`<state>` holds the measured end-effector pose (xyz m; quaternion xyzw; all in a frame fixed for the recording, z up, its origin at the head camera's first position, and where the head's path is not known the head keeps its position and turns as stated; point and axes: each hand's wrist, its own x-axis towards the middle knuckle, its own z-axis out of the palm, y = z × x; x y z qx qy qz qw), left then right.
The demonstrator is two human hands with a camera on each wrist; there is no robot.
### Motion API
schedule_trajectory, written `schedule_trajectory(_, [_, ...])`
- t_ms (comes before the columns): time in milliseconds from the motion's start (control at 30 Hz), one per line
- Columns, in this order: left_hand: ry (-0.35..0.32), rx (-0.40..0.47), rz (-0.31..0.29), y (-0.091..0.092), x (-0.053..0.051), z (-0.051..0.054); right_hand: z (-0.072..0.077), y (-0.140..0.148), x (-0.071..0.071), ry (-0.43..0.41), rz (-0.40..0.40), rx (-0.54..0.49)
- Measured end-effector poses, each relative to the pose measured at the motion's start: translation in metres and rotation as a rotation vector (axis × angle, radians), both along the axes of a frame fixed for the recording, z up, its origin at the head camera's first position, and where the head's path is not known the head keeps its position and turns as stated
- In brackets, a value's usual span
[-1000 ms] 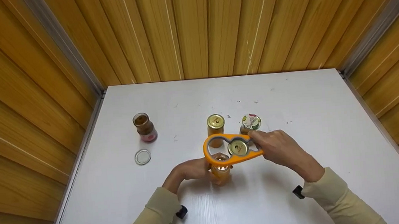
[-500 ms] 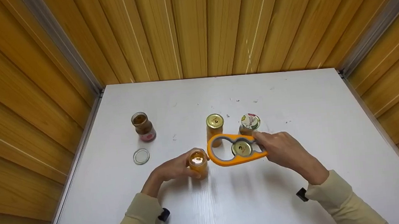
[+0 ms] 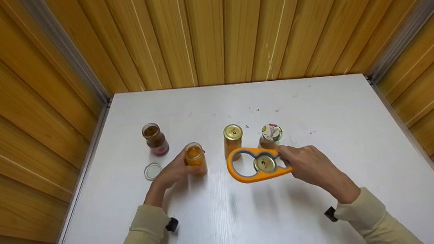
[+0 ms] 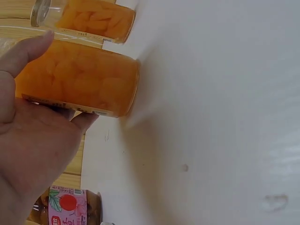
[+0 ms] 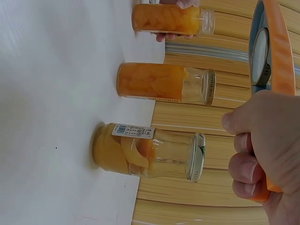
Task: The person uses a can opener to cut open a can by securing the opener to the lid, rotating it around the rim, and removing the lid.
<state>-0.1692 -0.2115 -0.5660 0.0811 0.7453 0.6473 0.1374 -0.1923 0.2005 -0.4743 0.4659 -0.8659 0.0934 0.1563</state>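
Observation:
My left hand (image 3: 171, 174) grips an open glass jar of orange fruit pieces (image 4: 89, 77), fingers and thumb around its side. The jar stands nearly upright at or just above the table; whether its base touches cannot be told. My right hand (image 3: 312, 167) holds the handle end of an orange jar opener (image 3: 251, 179) with grey inner edges. A gold-coloured metal lid (image 3: 264, 164) sits in the opener's middle opening. Behind the opener stand a gold-lidded jar of orange fruit (image 5: 150, 80) and a shorter jar of yellowish fruit (image 5: 126, 152) with a patterned lid.
An open jar with dark contents and a pink label (image 3: 155, 140) stands at the left of the white table (image 3: 218, 224). A loose lid (image 3: 152, 171) lies in front of it, beside my left hand. Wood-patterned walls (image 3: 209, 32) enclose the table's back and sides.
My left hand has carried the open jar left and away from me, out from under the opener. My right hand, with opener and lid, has shifted only slightly right.

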Motion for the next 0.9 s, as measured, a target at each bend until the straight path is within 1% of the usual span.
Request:
schedule_trajectory(67, [-0.012, -0.020, 0.046, -0.002, -0.002, 0.001, 0.000, 0.001, 0.001, 0.000, 0.003, 0.003])
schedule_trajectory(233, [-0.057, -0.092, 0.199, -0.001, -0.009, 0.000, -0.001, 0.001, 0.001, -0.006, 0.005, 0.007])
schedule_trajectory(300, [-0.070, -0.094, 0.251, 0.001, -0.013, -0.001, -0.002, 0.001, 0.002, -0.016, 0.001, 0.010])
schedule_trajectory(367, [-0.064, -0.087, 0.305, 0.004, -0.017, -0.001, -0.002, 0.001, 0.003, -0.024, -0.005, 0.010])
schedule_trajectory(433, [-0.031, -0.088, 0.364, 0.008, -0.021, -0.003, -0.002, 0.002, 0.003, -0.029, -0.011, 0.009])
schedule_trajectory(567, [0.083, -0.109, 0.498, 0.019, -0.031, -0.009, -0.002, 0.003, 0.003, -0.034, -0.017, 0.007])
schedule_trajectory(667, [0.137, -0.162, 0.592, 0.025, -0.035, -0.013, -0.002, 0.004, 0.002, -0.032, -0.011, 0.000])
schedule_trajectory(800, [0.174, -0.264, 0.679, 0.033, -0.041, -0.017, -0.002, 0.005, 0.002, -0.018, -0.008, -0.008])
schedule_trajectory(900, [0.182, -0.291, 0.724, 0.037, -0.046, -0.019, -0.002, 0.005, 0.003, -0.018, -0.014, -0.002])
